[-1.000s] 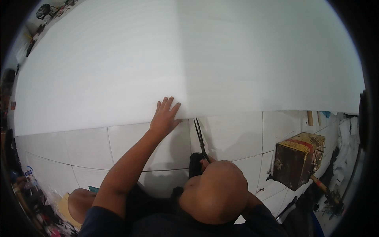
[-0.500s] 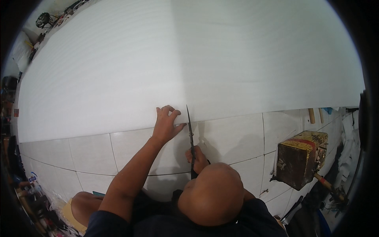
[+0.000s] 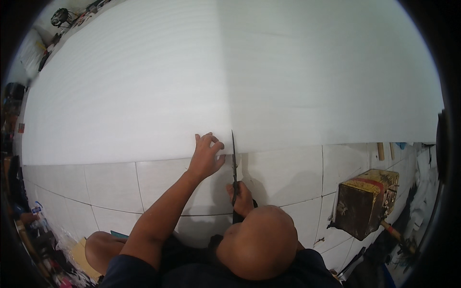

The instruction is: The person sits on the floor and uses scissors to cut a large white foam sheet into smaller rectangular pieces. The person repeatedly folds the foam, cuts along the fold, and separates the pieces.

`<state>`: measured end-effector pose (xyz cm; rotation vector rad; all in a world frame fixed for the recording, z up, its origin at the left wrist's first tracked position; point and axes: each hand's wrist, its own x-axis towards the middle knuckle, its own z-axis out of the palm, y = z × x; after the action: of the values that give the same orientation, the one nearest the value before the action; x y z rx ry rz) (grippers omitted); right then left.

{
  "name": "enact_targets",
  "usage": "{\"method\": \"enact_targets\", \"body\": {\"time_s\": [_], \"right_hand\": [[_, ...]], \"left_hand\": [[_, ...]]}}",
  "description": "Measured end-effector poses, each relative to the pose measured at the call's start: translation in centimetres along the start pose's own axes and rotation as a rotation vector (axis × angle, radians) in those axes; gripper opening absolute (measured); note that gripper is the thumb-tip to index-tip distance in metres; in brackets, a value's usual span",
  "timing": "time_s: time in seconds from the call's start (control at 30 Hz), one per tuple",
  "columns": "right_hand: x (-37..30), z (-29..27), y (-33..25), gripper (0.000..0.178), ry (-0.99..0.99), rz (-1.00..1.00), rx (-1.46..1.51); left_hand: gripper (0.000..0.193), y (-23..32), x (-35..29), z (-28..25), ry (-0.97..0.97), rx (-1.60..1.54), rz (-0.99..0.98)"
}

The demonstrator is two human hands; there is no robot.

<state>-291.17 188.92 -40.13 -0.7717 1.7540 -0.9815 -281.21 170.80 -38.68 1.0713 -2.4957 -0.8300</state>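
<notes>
A large white sheet (image 3: 134, 91), which looks like thin foam, covers the floor ahead of me, with a soft crease line or shade change running away from its near edge. My left hand (image 3: 206, 156) pinches that edge, fingers curled on top and thumb low at the border. Just right of it, dark long-bladed scissors (image 3: 234, 158) point away from me, their blades at the sheet's edge along the crease. My right hand (image 3: 244, 198) is closed around the scissors' handles, below the edge. Whether the blades are parted is hard to see.
Pale floor tiles (image 3: 288, 168) show along the sheet's near side. To the right stands a worn yellow and brown box-shaped block (image 3: 367, 201), beside a wooden handle (image 3: 396, 231). Clutter lines the left rim, and a small dark fan (image 3: 61, 18) is at the far left.
The view has turned slightly, so the sheet's edge lies more level. Both hands and the scissors appear a little lower and farther right, the blades more upright. Both grips look the same.
</notes>
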Motion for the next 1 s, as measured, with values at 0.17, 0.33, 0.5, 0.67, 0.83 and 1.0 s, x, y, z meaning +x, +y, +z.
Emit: {"method": "enact_targets", "body": {"time_s": [0.17,0.33,0.5,0.67,0.83,1.0], "right_hand": [[1.0,0.2,0.4,0.036,-0.037,0.004,0.023],[6.5,-0.1,0.4,0.047,0.010,0.019,0.070],[7.6,0.5,-1.6,0.041,0.009,0.030,-0.001],[9.6,-0.5,-3.3,0.046,-0.037,0.043,0.220],[12.8,-0.9,-8.0,0.053,-0.047,0.122,0.233],[13.4,-0.7,-7.8,0.053,-0.040,0.046,0.197]], "left_hand": [[0.019,-0.9,-0.5,-0.1,0.012,-0.035,0.026],[0.020,-0.6,0.0,0.2,-0.004,-0.104,0.065],[0.019,-1.5,-0.7,-0.3,-0.023,-0.139,0.045],[0.021,-1.4,-0.6,-0.1,-0.023,-0.154,0.081],[0.026,-2.1,-0.7,0.1,-0.054,-0.118,0.081],[0.024,-1.6,-0.8,-0.2,-0.060,-0.084,0.079]]}}
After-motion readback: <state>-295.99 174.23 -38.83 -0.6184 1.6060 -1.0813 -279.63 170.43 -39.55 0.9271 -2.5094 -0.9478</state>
